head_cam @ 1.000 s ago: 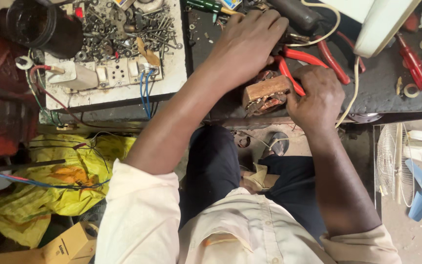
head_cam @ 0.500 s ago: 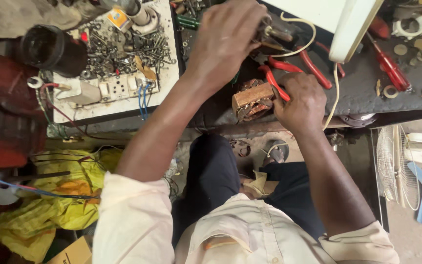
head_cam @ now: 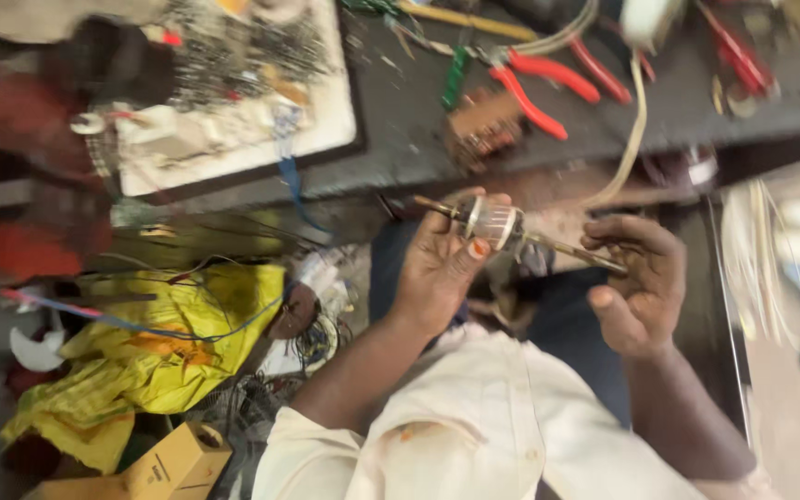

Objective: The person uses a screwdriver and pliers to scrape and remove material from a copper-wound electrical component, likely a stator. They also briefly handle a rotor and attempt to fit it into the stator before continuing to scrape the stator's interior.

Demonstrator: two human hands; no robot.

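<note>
Both hands are off the bench and over my lap. My left hand (head_cam: 442,264) grips a small motor rotor (head_cam: 495,224), a ribbed metal drum on a thin brass-coloured shaft. My right hand (head_cam: 639,282) pinches the far end of that shaft (head_cam: 581,253) between fingers and thumb. The rotor lies nearly level between the two hands, just below the bench edge. The picture is blurred.
On the dark bench (head_cam: 400,139) lie red-handled pliers (head_cam: 534,93), a brown wound coil block (head_cam: 481,125), a green-handled tool (head_cam: 456,79) and a cream cable (head_cam: 636,130). A white tray (head_cam: 233,153) of small parts sits left. Yellow cloth (head_cam: 168,352) and a cardboard box (head_cam: 173,463) lie below.
Both hands left the bench top and came down toward my lap. The left hand now holds a motor rotor, and the right hand has taken its shaft end. The camera tilted down.
</note>
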